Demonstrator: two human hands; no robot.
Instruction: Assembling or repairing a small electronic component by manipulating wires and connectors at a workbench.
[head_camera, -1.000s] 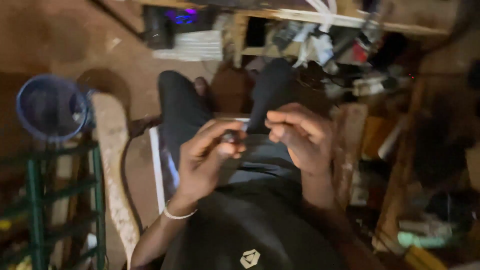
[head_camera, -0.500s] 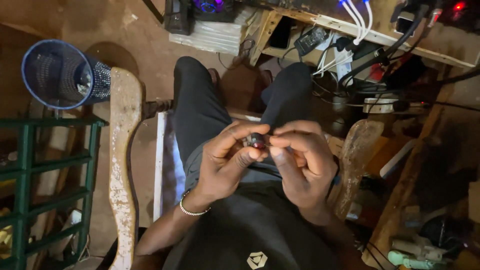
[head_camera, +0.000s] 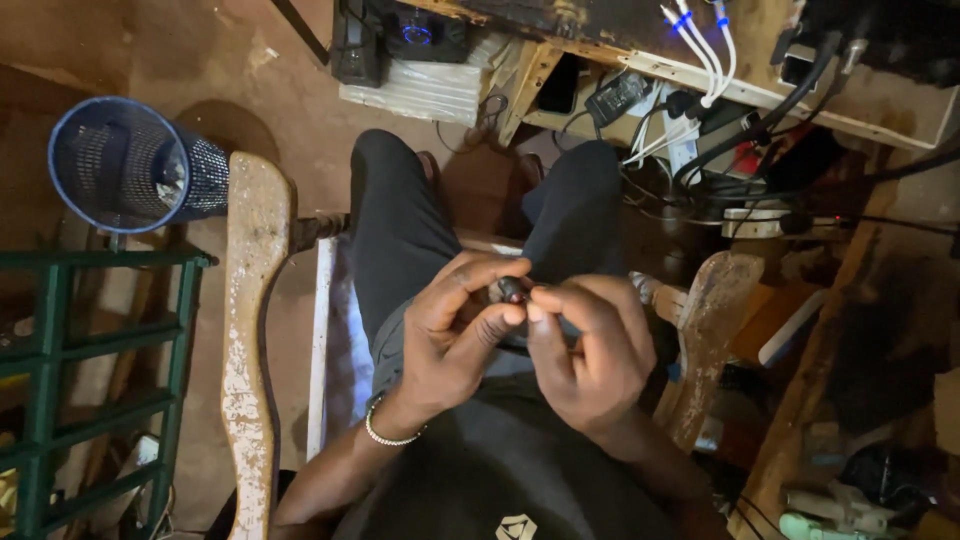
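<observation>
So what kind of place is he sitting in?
Probably a small repair workshop. A rough wooden bench holds tangled cables and chargers, the floor is bare earth, and a blue mesh bin stands nearby. The left hand and right hand pinch a small dark part.

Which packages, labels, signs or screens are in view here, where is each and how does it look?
Wrapped package: floor at top, pale flat slab in clear film.
Lit device: behind it, dark box, blue-violet glow.
Shirt emblem: bottom edge, small pale angular mark on dark cloth.
No signs or readable screens visible.
</observation>
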